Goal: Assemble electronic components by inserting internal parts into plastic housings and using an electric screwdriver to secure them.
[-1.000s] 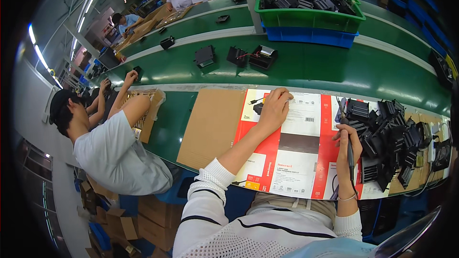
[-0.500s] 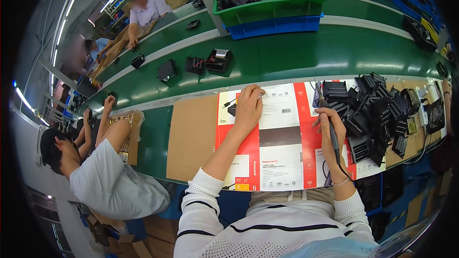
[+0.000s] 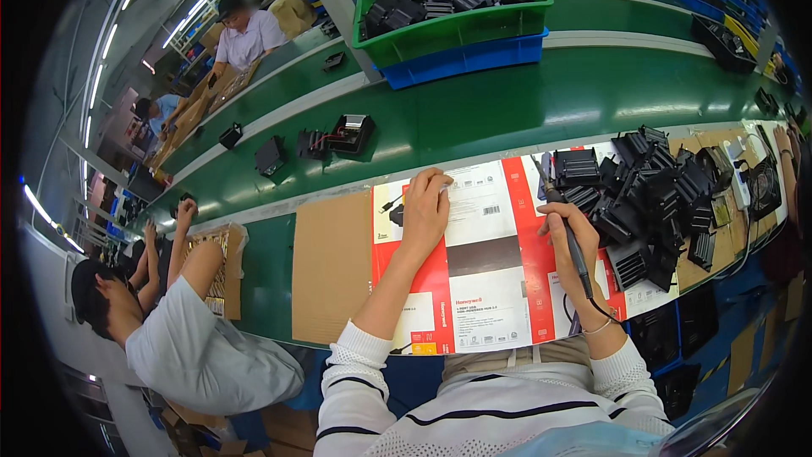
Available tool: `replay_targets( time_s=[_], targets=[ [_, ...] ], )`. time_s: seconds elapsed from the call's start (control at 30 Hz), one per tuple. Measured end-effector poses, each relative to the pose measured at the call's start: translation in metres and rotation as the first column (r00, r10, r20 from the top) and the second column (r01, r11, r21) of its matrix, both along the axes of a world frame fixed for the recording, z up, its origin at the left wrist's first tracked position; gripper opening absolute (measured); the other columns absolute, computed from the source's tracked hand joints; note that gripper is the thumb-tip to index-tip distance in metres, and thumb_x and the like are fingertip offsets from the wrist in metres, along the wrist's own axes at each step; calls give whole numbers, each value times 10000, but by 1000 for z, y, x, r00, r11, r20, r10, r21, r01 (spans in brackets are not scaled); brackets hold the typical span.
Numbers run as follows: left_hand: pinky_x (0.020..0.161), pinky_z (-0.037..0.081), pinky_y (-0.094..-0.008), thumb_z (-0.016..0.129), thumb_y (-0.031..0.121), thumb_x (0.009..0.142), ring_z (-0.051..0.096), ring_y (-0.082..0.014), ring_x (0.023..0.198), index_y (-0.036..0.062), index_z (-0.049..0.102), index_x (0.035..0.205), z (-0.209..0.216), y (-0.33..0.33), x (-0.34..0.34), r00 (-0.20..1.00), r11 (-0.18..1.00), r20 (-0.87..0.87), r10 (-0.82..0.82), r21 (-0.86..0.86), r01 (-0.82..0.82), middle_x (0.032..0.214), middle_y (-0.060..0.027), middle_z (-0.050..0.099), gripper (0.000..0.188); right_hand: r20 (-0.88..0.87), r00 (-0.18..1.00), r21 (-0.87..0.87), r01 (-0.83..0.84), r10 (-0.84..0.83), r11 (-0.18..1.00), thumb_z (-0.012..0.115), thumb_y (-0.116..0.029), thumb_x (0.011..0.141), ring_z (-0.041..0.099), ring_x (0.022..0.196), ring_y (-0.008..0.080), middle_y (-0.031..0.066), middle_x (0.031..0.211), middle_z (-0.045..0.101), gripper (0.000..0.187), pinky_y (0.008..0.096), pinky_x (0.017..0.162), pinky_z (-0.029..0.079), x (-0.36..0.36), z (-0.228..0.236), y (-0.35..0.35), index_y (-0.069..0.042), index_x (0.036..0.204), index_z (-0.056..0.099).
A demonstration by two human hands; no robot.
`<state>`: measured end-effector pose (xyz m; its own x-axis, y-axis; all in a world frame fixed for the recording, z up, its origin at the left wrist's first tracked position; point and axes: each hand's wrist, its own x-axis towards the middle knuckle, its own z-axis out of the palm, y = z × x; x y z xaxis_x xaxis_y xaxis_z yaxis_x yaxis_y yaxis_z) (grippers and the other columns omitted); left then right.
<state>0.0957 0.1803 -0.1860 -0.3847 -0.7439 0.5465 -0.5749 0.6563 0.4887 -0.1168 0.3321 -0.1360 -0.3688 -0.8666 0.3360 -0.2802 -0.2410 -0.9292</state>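
My right hand [image 3: 572,235] grips a soldering iron [image 3: 578,256] like a pen. Its dark shaft slants up and away, and a black cord runs back past my wrist. My left hand [image 3: 425,213] rests on a red and white printed cardboard sheet [image 3: 486,288], fingers curled in. A small pale bit shows at its thumb, too small to name. Just right of the iron, black plastic battery holders [image 3: 655,203] lie in a heap on the sheet and the brown cardboard beside it.
Beyond the sheet runs a green conveyor [image 3: 474,114] with several black cases, including an open case [image 3: 351,133] with wires. A green bin [image 3: 457,30] full of black parts sits on a blue bin [image 3: 465,62]. At left, a co-worker [image 3: 203,330] sits close. A power strip [image 3: 737,178] lies far right.
The whole view has shifted, so the bench things sit a little further left and most lie lower. Both hands keep about the same place over the sheet.
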Motion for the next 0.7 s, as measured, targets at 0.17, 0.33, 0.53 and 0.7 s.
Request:
replay_targets(
  time_s=[0.17, 0.33, 0.53, 0.7],
  targets=[
    [932, 437, -362, 573, -36, 858, 561, -271, 1043, 39, 630, 1049, 2, -4, 3, 1000, 999, -14, -25, 28, 25, 1143, -73, 619, 213, -33, 999, -4, 2, -2, 1000, 558, -98, 992, 575, 717, 131, 66, 860, 622, 168, 260, 682, 444, 1, 0, -3, -5, 1051, 685],
    [935, 438, -361, 568, -47, 852, 566, -262, 1040, 40, 629, 1043, 0, -7, 2, 999, 1000, -45, -30, -2, 30, 1123, -63, 642, 218, -21, 1000, -6, 1, -1, 1000, 556, -105, 993, 567, 709, 129, 64, 846, 626, 174, 258, 682, 439, 2, -1, -2, -9, 1047, 691],
    [940, 438, -360, 566, -54, 850, 566, -259, 1039, 35, 626, 1036, 0, -5, 3, 999, 999, -32, -30, -23, 29, 1124, -63, 643, 215, -31, 999, 18, 20, -20, 1000, 547, -129, 1000, 548, 700, 124, 54, 818, 621, 193, 253, 680, 423, 3, -4, -2, -14, 1041, 697],
    [942, 435, -357, 566, -54, 850, 563, -258, 1041, 34, 624, 1033, -2, -6, 2, 999, 998, -39, -28, -53, 26, 1121, -61, 638, 211, -35, 999, 27, 16, -15, 1000, 531, -141, 1010, 539, 703, 120, 48, 808, 616, 209, 252, 674, 409, 2, -4, -3, -19, 1045, 697]
  ],
)
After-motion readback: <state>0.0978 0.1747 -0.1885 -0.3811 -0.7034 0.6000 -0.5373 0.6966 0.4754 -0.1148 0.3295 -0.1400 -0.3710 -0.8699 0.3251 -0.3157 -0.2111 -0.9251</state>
